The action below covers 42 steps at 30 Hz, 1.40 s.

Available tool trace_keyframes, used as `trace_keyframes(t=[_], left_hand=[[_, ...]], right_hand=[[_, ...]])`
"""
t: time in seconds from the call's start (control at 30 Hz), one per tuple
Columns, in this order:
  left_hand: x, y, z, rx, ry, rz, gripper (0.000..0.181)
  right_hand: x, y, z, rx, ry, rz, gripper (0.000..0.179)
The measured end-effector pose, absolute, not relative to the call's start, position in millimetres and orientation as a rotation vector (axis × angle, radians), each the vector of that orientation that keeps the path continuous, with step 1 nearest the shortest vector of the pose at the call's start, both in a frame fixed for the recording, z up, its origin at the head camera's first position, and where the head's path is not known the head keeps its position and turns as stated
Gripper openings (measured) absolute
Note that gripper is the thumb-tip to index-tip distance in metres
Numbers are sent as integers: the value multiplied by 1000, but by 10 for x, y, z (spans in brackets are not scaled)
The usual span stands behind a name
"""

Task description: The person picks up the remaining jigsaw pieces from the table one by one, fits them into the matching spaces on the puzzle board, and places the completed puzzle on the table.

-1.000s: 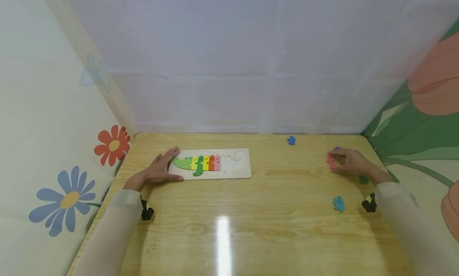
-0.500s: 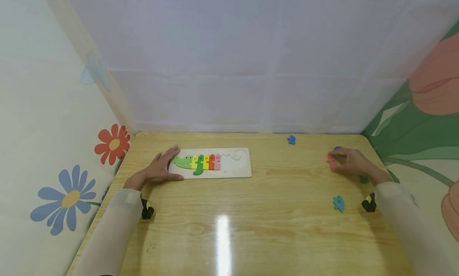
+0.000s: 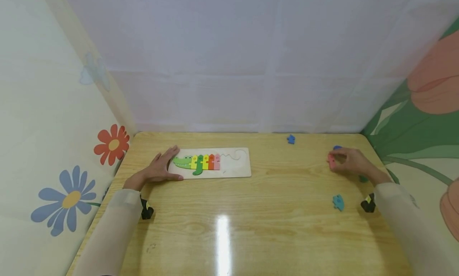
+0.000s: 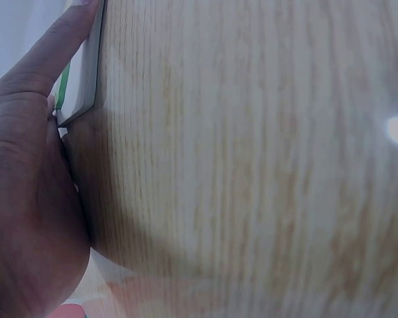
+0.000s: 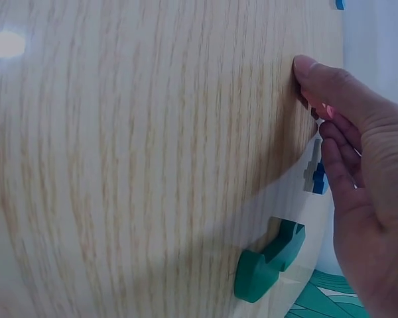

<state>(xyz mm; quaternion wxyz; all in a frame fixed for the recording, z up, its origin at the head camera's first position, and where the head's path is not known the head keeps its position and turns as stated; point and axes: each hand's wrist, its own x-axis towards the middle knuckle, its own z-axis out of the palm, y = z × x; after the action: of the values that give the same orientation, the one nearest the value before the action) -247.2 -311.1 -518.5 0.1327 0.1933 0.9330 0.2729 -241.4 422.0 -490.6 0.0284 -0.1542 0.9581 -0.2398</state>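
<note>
Nothing moved: right hand [image 3: 349, 161] still pinches pink piece [image 3: 331, 161].

I see the puzzle board [image 3: 229, 164] lying on the table [image 3: 229, 228], left of centre toward the back. My left hand [image 3: 159, 168] rests against its left end. My right hand [image 3: 349, 161] is far right, pinching a piece [image 3: 331, 161]. One piece [image 3: 291, 139] lies behind, near the back edge; another piece [image 3: 338, 202] lies in front of the right hand; a third [image 5: 268, 262] sits under that wrist.

Playroom: flower-painted walls [image 3: 71, 196], toy puzzle [image 3: 211, 163]
</note>
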Motion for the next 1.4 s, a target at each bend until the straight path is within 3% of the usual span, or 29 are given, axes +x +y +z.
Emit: trace_keyframes(t=[0.8, 1.4], left_hand=[[-2484, -3109, -5184, 562, 2709, 774, 122], [-2495, -3115, -5196, 571, 2714, 768, 123]], right_hand=[[-2442, 4067, -4908, -654, 3055, -698, 53], [-2409, 3837, -4776, -537, 2949, -793, 60]])
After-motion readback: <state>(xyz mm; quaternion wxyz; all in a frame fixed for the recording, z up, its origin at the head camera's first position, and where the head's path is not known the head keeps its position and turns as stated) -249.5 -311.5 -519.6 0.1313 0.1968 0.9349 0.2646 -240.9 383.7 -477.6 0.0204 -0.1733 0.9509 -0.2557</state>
